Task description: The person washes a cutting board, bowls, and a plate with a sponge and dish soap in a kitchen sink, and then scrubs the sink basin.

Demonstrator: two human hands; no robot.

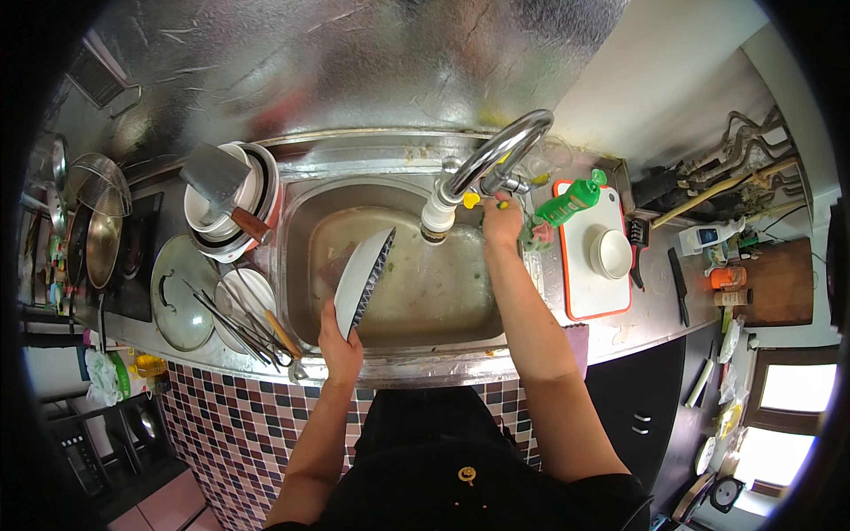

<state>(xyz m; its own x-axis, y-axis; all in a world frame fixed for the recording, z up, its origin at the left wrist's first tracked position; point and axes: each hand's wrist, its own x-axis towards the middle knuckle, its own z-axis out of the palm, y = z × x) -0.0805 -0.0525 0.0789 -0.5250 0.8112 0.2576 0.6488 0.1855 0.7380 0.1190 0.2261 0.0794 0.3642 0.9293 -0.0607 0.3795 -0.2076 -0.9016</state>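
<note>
My left hand (341, 348) grips the lower end of a white dish (362, 282) with a dark patterned band, tilted on its side over the metal sink (425, 299). My right hand (503, 222) is at the sink's back right, close to the base of the chrome faucet (501, 152). Its fingers are curled beside small yellow pieces (471, 200); what they touch is partly hidden. The faucet's white spout head (438, 212) points down into the sink. Right of that hand lie a green and pink scrubbing cloth (539, 233) and a green detergent bottle (570, 202).
Left of the sink are stacked bowls (199, 206) topped by a cleaver (222, 176), a glass lid (179, 299) and several utensils (239, 325). To the right, a white cutting board (591, 292) with an orange edge bears small white bowls (611, 254). A black knife (679, 285) lies beyond.
</note>
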